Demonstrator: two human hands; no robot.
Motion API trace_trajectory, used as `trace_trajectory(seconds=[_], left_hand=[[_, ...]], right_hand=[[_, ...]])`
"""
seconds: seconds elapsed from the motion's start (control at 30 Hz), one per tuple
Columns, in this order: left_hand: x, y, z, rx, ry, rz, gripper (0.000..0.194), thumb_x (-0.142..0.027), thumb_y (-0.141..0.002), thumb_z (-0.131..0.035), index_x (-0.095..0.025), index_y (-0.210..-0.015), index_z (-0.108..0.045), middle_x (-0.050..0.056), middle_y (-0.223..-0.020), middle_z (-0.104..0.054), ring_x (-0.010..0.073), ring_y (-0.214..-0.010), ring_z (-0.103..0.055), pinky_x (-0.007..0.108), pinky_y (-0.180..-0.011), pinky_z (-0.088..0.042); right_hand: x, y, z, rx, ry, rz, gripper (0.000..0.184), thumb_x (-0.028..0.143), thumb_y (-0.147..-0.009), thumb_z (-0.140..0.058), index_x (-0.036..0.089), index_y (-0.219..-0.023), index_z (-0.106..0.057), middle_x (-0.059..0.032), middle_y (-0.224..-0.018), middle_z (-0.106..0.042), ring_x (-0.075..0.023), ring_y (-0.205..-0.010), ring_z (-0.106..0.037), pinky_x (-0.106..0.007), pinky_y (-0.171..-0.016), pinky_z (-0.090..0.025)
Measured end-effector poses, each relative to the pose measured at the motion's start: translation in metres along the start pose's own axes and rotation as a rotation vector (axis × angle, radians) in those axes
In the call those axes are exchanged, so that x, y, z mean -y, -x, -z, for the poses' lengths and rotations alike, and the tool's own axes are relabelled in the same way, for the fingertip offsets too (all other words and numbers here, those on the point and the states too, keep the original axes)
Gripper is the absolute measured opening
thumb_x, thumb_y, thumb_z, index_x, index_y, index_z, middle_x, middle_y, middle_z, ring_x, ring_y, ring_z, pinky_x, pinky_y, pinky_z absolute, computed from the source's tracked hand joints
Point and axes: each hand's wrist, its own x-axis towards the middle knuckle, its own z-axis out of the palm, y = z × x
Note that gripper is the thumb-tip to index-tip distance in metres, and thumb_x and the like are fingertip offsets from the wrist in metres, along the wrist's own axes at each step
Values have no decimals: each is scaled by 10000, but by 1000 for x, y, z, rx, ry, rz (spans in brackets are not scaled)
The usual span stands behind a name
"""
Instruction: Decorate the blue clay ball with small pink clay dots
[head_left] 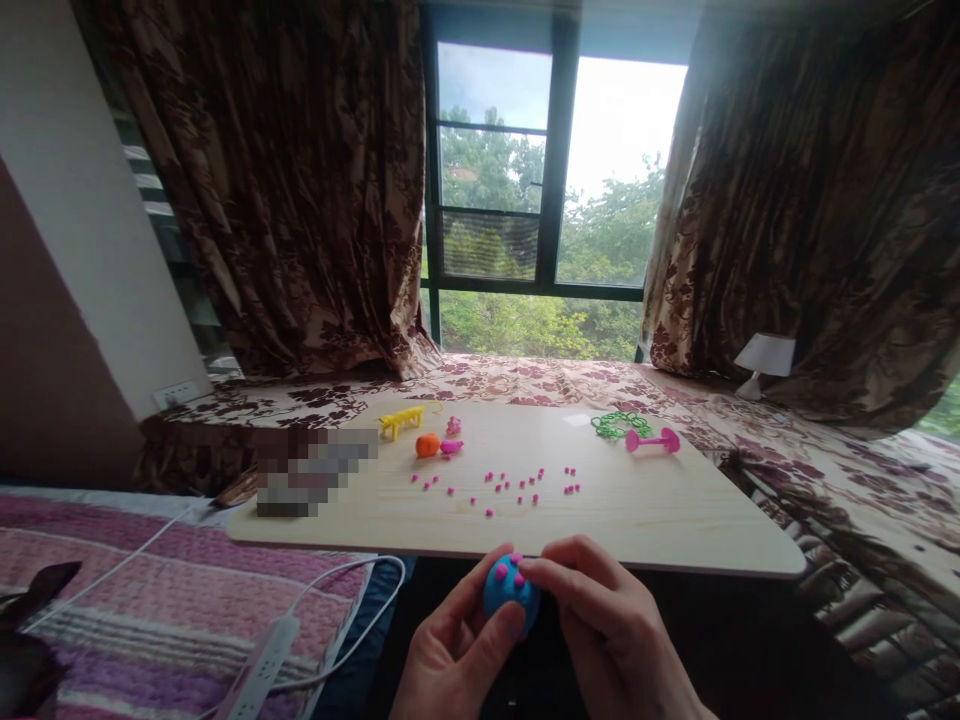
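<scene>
Just off the table's near edge, my left hand point(457, 640) is closed around a blue clay ball point(502, 592), thumb in front and fingers behind. Several small pink clay dots point(501, 573) stick to the ball's upper side. My right hand point(607, 610) is pinched closed at the ball's upper right, its fingertips on a pink dot point(516, 560). The right thumb is mostly hidden. Ahead on the table lie several loose pink clay bits point(489, 512), scattered across the middle.
On the pale table point(637, 530) are a yellow animal figure point(403, 420), an orange lump point(427, 445), a pink piece point(452, 447), green strands point(619, 425) and a pink dumbbell shape point(652, 441). A power strip point(259, 665) lies on the bed point(187, 590) at left. A small lamp point(765, 355) stands at right.
</scene>
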Motion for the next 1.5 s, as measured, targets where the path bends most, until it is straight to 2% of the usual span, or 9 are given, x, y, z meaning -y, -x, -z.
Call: trace_trajectory(seconds=[0.2,0.37,0.53,0.73,1.0,1.13,1.3,1.4,1.5], left_hand=[[7,-4,4,23,34,19,486,-300,-571,-761,-183,-1031,-657,88,-919,-713,263,-973,-609,344,-884,-444],[9,-11,10,-3,4,34,479,-310,-598,-744,-197,-1052,-643,84,-956,-702,243,-940,-619,283,-742,-498],[13,-18,16,-53,74,101,526,-286,-582,-751,-191,-1082,-618,66,-885,-700,183,-737,-647,292,-670,-521],[16,-25,21,-81,117,164,625,-293,-545,-766,-218,-1134,-570,34,-860,-688,179,-701,-652,304,-693,-522],[14,-27,24,-66,125,152,658,-287,-573,-739,-242,-1183,-497,35,-949,-665,198,-711,-662,323,-703,-517],[13,-26,26,-46,130,138,635,-291,-597,-714,-220,-1187,-490,48,-910,-679,198,-727,-659,312,-707,-511],[12,-24,21,-54,82,77,636,-310,-590,-724,-217,-1181,-511,36,-850,-682,150,-654,-634,265,-644,-509],[10,-19,18,-40,30,56,623,-325,-599,-725,-214,-1179,-527,37,-850,-681,143,-656,-625,253,-632,-505],[4,-12,15,-14,-1,26,577,-322,-623,-718,-207,-1163,-549,53,-894,-682,155,-726,-626,244,-652,-498]], right_hand=[[-7,4,-9,0,52,32,341,87,-805,-433,222,-1063,-609,-71,-876,-530,-150,-728,-527,-269,-617,-441],[-12,0,0,-12,-113,-72,349,98,-861,-374,232,-1136,-542,-51,-925,-559,-139,-818,-555,-265,-707,-460],[-59,-18,26,-172,151,-198,263,139,-879,-384,189,-1045,-582,-46,-916,-585,-140,-824,-562,-256,-714,-454],[-123,-52,18,118,539,-260,241,142,-806,-480,206,-934,-674,-51,-891,-627,-157,-804,-575,-251,-732,-422],[-141,-67,-17,268,567,-257,154,143,-732,-545,183,-682,-684,-70,-764,-641,-187,-773,-583,-250,-676,-405],[-128,-63,-17,251,524,-265,152,114,-749,-531,165,-672,-652,-62,-739,-639,-171,-733,-587,-251,-674,-412],[-60,-38,-7,122,179,-246,102,216,-853,-497,202,-896,-587,5,-804,-634,-101,-720,-575,-183,-663,-444],[-19,-23,-4,9,-152,-219,54,221,-824,-554,201,-855,-593,8,-794,-620,-105,-703,-570,-197,-653,-464],[-2,-18,-7,-15,-201,-164,37,194,-806,-574,197,-806,-612,-1,-797,-592,-109,-693,-560,-214,-630,-463]])
